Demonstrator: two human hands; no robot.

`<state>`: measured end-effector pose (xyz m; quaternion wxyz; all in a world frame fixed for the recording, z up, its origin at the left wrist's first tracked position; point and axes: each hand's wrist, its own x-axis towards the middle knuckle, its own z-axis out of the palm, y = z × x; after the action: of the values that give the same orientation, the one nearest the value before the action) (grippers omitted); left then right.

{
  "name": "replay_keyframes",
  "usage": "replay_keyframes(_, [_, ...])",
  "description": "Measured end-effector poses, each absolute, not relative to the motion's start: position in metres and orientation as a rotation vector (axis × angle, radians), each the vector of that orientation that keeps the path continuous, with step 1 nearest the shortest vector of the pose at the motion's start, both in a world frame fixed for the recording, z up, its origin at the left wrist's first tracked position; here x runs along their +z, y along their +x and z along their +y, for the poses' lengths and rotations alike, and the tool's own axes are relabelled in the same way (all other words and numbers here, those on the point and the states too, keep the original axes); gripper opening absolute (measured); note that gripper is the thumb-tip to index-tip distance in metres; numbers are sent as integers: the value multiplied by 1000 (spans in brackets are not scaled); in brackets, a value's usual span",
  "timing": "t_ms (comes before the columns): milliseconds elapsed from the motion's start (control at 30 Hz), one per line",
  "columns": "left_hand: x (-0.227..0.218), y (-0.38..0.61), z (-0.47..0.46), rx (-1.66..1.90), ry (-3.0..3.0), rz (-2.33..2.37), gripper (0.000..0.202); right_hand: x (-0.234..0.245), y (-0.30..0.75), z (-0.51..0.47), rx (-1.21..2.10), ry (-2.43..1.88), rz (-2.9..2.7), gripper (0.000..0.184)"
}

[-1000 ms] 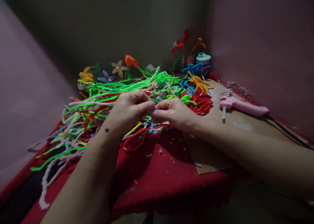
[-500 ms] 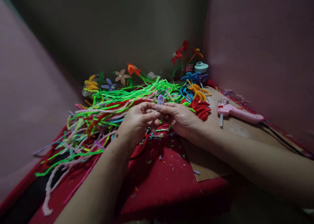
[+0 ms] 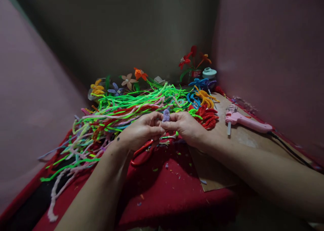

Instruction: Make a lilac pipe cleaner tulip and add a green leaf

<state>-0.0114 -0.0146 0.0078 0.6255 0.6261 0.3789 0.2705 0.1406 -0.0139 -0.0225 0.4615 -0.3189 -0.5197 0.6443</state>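
Between the fingertips of both hands a small lilac pipe-cleaner petal (image 3: 166,116) stands upright, its lower end hidden by the fingers. My left hand (image 3: 149,127) pinches it from the left, and my right hand (image 3: 186,125) grips it with thumb and forefinger from the right. Just beyond the hands spreads a big heap of pipe cleaners (image 3: 141,101), mostly bright green with pink, red and pale strands. Red-handled scissors (image 3: 141,158) lie partly under my left hand. Red pipe-cleaner petals (image 3: 209,118) are bunched beyond my right hand.
A pink glue gun (image 3: 248,121) with a black cord rests on a brown board (image 3: 215,173) at right. Finished pipe-cleaner flowers, such as an orange one (image 3: 140,74), stand along the back near a pale-blue lidded container (image 3: 209,73). Scraps dot the red cloth (image 3: 162,197).
The lilac petal and both hands sit slightly lower in the picture, as the whole view has shifted a little. More of the scissor handles shows. The fingers have shifted slightly around the petal.
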Motion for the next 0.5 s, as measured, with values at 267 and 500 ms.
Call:
replay_keyframes(267, [5,-9,-13,666,1668,893,27,-31,140,-13,1256,-873,-1480,13])
replay_keyframes(500, [15,-12,-16,809,1713,1145,20,-20,141,-15,1415,-911,-1431,25])
